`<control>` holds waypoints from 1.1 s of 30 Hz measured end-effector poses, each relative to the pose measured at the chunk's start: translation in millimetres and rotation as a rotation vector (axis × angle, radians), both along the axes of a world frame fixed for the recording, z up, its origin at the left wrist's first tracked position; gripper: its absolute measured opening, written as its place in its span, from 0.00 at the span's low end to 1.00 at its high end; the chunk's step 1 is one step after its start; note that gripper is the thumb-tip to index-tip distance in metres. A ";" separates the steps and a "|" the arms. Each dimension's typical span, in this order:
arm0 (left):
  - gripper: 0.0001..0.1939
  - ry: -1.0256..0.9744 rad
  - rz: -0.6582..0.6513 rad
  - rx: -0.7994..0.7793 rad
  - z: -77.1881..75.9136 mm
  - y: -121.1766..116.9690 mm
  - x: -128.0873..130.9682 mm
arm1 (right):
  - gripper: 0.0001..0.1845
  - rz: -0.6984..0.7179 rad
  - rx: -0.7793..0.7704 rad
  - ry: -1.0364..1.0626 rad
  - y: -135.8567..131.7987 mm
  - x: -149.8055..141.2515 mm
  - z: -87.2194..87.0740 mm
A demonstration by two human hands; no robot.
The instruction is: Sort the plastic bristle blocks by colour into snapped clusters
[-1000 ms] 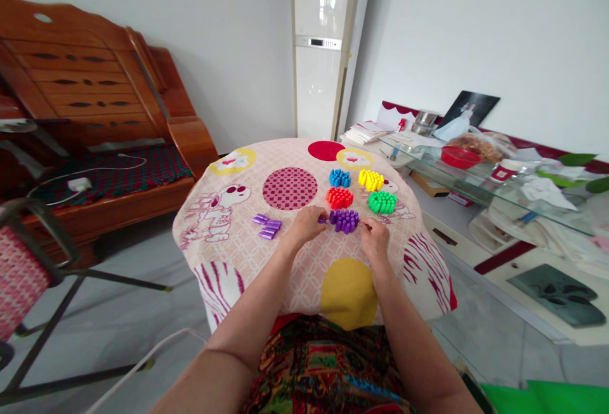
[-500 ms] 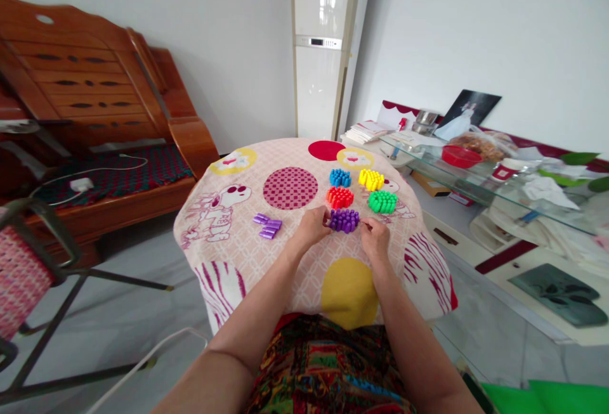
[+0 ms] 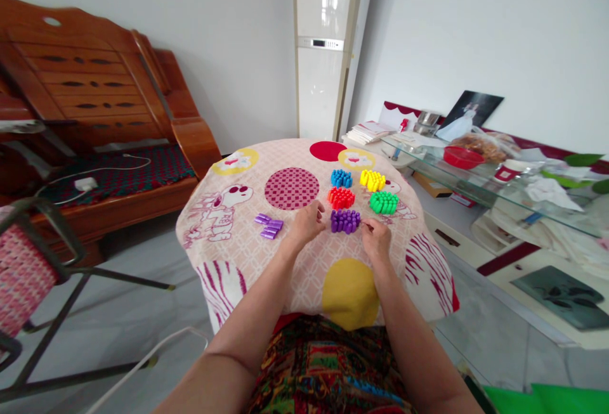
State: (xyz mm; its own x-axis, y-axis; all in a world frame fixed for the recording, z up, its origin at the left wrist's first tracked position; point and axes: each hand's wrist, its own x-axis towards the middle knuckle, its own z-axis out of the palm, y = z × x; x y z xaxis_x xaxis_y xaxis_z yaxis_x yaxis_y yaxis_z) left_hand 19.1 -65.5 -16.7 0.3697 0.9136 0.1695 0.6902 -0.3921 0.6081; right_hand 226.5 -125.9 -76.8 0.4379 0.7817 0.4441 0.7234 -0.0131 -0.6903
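Note:
A cluster of small purple peg-like pieces (image 3: 345, 221) stands upright on the cloth in front of me. My left hand (image 3: 307, 224) is just left of it, apart from it, with fingers parted and nothing visible in them. At the cluster's right edge is my right hand (image 3: 377, 236), its fingertips pinched together; whether they hold a piece is too small to tell. Several loose purple pieces (image 3: 270, 226) lie flat to the left. Behind the purple cluster stand red (image 3: 341, 198), green (image 3: 384, 202), blue (image 3: 341, 178) and yellow (image 3: 372, 180) clusters of similar pieces.
A patterned cloth covers the round table (image 3: 295, 268). To the right is a glass-topped cabinet (image 3: 480, 176) with a red bowl (image 3: 463, 158) and a paper cup (image 3: 508, 172). A wooden bench (image 3: 102, 103) and a metal-framed chair (image 3: 42, 268) stand at left.
My left hand has drawn back leftward from the purple cluster and its fingers have parted. My right hand stays at the cluster's right edge, nearly unmoved.

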 end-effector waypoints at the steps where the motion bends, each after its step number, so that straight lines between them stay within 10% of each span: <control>1: 0.15 0.037 0.036 0.032 3.2 3.3 -10.3 | 0.16 0.000 -0.004 0.001 0.1 0.2 -0.2; 12: 0.15 0.546 0.170 -0.018 15.3 7.9 -86.5 | 0.15 0.003 -0.010 0.031 1.7 0.3 -0.9; 17: 0.14 0.401 0.187 0.042 15.9 6.3 -77.4 | 0.15 -0.012 -0.004 0.023 1.8 0.0 -1.3; 24: 0.14 0.008 -0.113 0.067 18.2 -10.5 -29.9 | 0.15 0.006 0.010 0.022 1.5 1.4 -0.9; 33: 0.15 0.012 -0.290 0.304 -12.9 -50.0 22.8 | 0.16 0.018 0.031 0.026 -0.2 -2.3 2.0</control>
